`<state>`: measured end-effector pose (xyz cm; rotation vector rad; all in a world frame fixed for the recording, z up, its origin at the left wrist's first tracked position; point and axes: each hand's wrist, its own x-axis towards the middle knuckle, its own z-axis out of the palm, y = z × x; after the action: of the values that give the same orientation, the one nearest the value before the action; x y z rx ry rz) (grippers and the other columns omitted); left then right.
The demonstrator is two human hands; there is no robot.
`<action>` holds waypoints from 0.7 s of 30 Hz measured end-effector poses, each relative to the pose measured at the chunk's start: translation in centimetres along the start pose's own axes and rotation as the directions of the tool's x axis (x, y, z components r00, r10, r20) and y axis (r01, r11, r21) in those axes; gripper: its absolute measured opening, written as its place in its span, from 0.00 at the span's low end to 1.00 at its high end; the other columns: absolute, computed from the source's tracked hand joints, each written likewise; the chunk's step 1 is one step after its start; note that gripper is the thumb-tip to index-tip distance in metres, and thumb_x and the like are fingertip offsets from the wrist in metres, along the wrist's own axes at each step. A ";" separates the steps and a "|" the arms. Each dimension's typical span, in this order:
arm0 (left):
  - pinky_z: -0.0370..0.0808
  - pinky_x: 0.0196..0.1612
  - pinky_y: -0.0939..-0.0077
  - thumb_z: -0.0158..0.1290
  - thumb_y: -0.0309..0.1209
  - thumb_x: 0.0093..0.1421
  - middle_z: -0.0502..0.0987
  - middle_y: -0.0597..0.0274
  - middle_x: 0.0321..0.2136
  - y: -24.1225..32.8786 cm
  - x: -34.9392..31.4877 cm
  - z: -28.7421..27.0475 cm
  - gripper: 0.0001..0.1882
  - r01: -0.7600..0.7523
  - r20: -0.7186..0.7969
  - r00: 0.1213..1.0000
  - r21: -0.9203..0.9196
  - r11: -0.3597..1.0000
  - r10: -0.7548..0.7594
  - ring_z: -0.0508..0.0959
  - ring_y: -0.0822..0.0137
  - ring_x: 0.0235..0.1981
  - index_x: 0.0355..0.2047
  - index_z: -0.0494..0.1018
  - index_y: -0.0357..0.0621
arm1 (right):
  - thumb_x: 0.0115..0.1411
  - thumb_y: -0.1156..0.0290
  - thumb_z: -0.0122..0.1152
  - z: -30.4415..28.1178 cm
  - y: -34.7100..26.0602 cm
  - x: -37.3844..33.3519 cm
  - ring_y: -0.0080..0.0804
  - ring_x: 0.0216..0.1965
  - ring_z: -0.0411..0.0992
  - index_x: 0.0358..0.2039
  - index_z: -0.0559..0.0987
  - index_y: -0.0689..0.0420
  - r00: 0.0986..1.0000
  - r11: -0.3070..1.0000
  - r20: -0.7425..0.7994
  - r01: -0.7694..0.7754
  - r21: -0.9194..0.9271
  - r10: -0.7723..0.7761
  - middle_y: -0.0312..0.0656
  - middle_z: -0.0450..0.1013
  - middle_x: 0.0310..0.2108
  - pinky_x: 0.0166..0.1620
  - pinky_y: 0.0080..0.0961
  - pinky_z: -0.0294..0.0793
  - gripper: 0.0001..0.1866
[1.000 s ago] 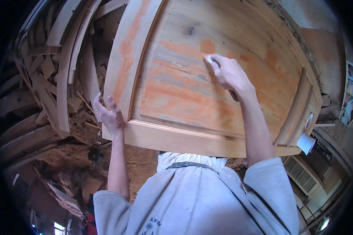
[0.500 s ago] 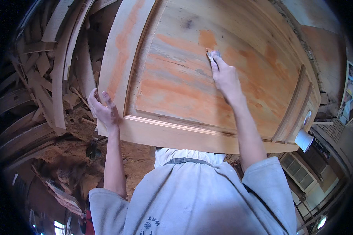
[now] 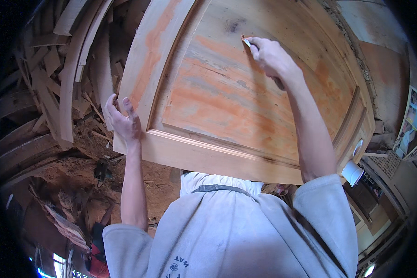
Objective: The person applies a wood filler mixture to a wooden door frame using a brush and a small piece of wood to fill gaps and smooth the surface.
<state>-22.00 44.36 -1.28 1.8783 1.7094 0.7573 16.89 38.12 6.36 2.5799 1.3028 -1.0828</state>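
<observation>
A wooden panelled door [image 3: 208, 155] lies flat in front of me, its raised centre panel smeared with orange filler. My right hand [image 3: 274, 59] is wrapped around a putty knife [image 3: 247, 41], its blade edge carrying orange filler against the far part of the panel. The handle's end shows below my palm. At the door's near left corner, my left hand [image 3: 125, 121] is held with fingers and thumb apart, palm up, gripping nothing. Whether it touches the door's edge I cannot tell. An orange streak [image 3: 155, 44] runs along the left frame piece beside it.
Long offcuts and boards [image 3: 74, 88] are heaped to the left of the door. Sawdust [image 3: 55, 171] covers the floor at lower left. By the door's right corner is a white cup-like container [image 3: 352, 173]. A woven lattice piece [image 3: 383, 163] lies farther right.
My right hand has moved farther away with the putty knife, and its forearm has swung right. The orange patch under the blade has been spread out. My left hand has barely moved.
</observation>
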 end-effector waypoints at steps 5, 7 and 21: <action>0.66 0.58 0.60 0.47 0.53 0.67 0.71 0.43 0.50 -0.3 0.1 -0.2 0.32 -0.016 0.008 1.000 -0.009 1.000 0.016 0.71 0.49 0.54 0.53 0.67 0.34 | 0.70 0.61 0.44 1.2 0.4 -3.9 0.37 0.19 0.74 0.58 0.73 0.49 1.000 0.999 0.012 -0.016 0.051 0.016 0.52 0.78 0.34 0.27 0.34 0.75 0.19; 0.67 0.57 0.60 0.47 0.53 0.67 0.71 0.44 0.50 -0.3 0.2 -0.1 0.31 -0.010 -0.009 1.000 -0.026 1.000 0.010 0.71 0.49 0.54 0.53 0.68 0.34 | 0.70 0.61 0.44 -1.0 -0.7 -4.9 0.35 0.19 0.73 0.58 0.73 0.49 0.987 0.996 0.144 -0.082 0.024 0.077 0.50 0.78 0.32 0.26 0.33 0.75 0.19; 0.66 0.59 0.61 0.47 0.53 0.67 0.72 0.45 0.50 -0.4 0.0 -0.1 0.31 -0.020 0.009 1.000 0.005 1.000 0.020 0.72 0.50 0.53 0.52 0.69 0.33 | 0.70 0.62 0.44 -1.9 1.7 -0.6 0.33 0.19 0.72 0.59 0.72 0.50 0.995 0.999 0.084 -0.054 0.008 0.053 0.47 0.76 0.28 0.23 0.34 0.74 0.20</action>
<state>-22.41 44.44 -1.49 1.9015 1.6912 0.7525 18.95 37.30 7.72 2.5310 1.2061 -1.1774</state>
